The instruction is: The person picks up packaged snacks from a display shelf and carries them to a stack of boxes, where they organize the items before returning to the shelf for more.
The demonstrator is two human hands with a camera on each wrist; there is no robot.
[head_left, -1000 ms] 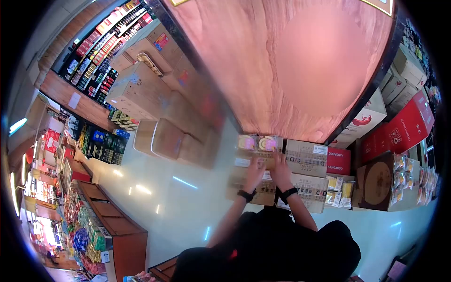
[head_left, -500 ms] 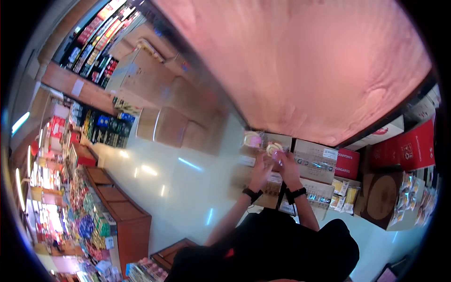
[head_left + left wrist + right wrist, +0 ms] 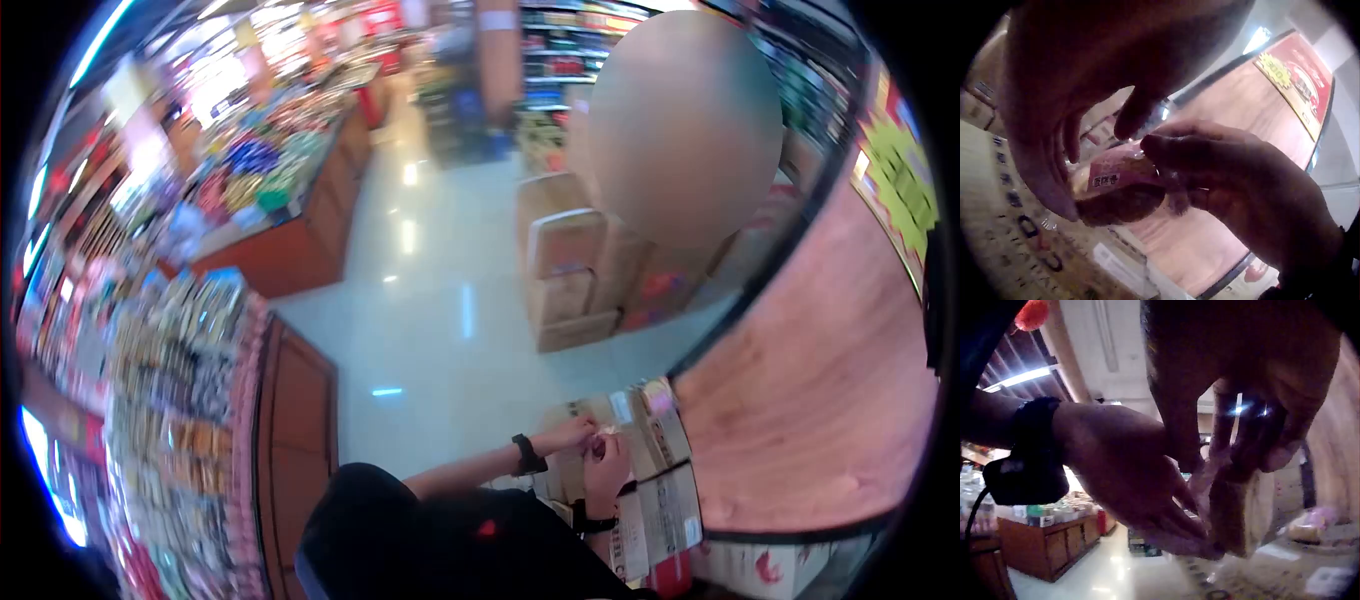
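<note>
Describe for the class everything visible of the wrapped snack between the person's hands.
The wrapped snack looks like a brown baked piece with a rounded edge and a paler face. Around it is a shiny, clear, plastic-looking wrapper with a pink label bearing pale characters on a dark patch. It is held tilted above the cardboard boxes, the left hand gripping one end and the right hand pinching the other. Both hands hide part of it, and whether the wrapper is open cannot be told.
</note>
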